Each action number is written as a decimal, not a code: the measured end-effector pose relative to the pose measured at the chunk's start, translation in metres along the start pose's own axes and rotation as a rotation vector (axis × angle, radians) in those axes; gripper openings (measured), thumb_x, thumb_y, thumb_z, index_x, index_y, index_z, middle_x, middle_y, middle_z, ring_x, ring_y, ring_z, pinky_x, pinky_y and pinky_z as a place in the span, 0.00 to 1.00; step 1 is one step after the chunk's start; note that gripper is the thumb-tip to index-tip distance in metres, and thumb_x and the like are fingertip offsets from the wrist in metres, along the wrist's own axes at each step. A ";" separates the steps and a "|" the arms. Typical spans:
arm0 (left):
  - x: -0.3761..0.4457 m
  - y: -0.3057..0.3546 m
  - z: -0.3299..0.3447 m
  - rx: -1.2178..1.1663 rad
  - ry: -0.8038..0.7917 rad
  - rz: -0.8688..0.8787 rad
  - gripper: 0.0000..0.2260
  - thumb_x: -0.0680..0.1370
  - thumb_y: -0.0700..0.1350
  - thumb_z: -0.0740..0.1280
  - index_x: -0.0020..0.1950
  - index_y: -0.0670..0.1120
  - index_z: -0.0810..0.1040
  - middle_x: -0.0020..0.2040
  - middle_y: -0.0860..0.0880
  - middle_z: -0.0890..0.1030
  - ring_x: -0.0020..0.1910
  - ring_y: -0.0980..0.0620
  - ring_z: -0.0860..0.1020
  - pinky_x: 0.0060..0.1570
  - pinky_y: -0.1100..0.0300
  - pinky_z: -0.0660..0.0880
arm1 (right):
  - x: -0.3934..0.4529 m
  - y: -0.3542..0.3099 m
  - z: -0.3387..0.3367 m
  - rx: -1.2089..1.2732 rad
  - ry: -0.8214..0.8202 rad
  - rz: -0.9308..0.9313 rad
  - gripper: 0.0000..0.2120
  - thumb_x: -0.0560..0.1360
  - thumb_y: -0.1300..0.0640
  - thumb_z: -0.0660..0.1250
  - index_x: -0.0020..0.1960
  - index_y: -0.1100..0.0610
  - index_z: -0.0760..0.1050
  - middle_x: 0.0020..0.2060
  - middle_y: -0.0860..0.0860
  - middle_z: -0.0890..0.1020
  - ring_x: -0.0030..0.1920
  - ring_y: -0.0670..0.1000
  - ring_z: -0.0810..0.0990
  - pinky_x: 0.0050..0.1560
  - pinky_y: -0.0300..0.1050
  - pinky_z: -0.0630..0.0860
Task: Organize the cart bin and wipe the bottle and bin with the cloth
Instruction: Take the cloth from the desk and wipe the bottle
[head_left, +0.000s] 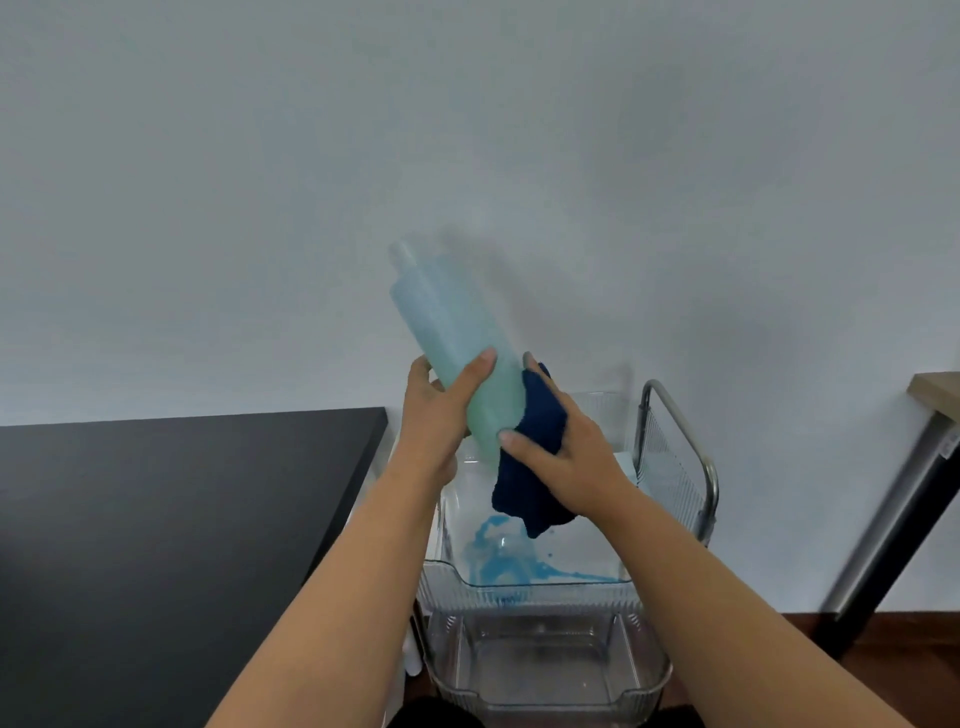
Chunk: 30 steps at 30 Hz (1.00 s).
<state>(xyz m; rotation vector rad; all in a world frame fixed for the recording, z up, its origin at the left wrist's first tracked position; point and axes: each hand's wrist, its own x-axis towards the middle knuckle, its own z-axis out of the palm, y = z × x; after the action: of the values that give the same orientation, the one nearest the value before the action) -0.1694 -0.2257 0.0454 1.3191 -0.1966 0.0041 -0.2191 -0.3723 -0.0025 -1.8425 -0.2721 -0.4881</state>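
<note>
Translucent cylindrical bottle, dark fuzzy cloth

Bottle blurred near its neck, base hidden behind cloth; near bin and far-right table cut by frame edges.

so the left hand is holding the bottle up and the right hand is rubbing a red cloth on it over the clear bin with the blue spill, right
Not quite: the cloth is dark blue, not red, as the head view shows. The rest holds: the left hand holds the bottle up, and the right hand presses the cloth on it over the clear bin with the blue spill.
</note>
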 end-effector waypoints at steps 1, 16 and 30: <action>0.000 -0.002 -0.002 -0.039 -0.029 0.011 0.33 0.65 0.56 0.78 0.64 0.47 0.72 0.52 0.48 0.85 0.49 0.49 0.85 0.41 0.55 0.81 | -0.001 0.003 -0.001 0.192 0.003 0.076 0.32 0.70 0.43 0.71 0.72 0.42 0.66 0.59 0.46 0.80 0.59 0.47 0.79 0.59 0.43 0.77; -0.013 -0.004 0.019 0.114 -0.137 0.035 0.28 0.74 0.69 0.59 0.70 0.57 0.68 0.59 0.51 0.81 0.54 0.54 0.83 0.53 0.52 0.81 | 0.015 -0.020 0.015 0.307 0.061 -0.004 0.31 0.78 0.50 0.63 0.77 0.44 0.56 0.73 0.46 0.68 0.72 0.47 0.67 0.71 0.51 0.66; -0.020 -0.011 0.015 -0.037 -0.322 -0.006 0.32 0.72 0.74 0.54 0.74 0.63 0.64 0.67 0.51 0.77 0.64 0.51 0.78 0.58 0.49 0.78 | 0.065 -0.053 0.005 0.001 0.282 0.091 0.25 0.75 0.34 0.58 0.70 0.37 0.63 0.45 0.34 0.77 0.48 0.43 0.79 0.47 0.34 0.72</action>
<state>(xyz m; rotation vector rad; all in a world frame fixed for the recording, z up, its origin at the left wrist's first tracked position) -0.1896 -0.2408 0.0358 1.2787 -0.4645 -0.2170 -0.1827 -0.3544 0.0710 -1.7510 0.0027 -0.6753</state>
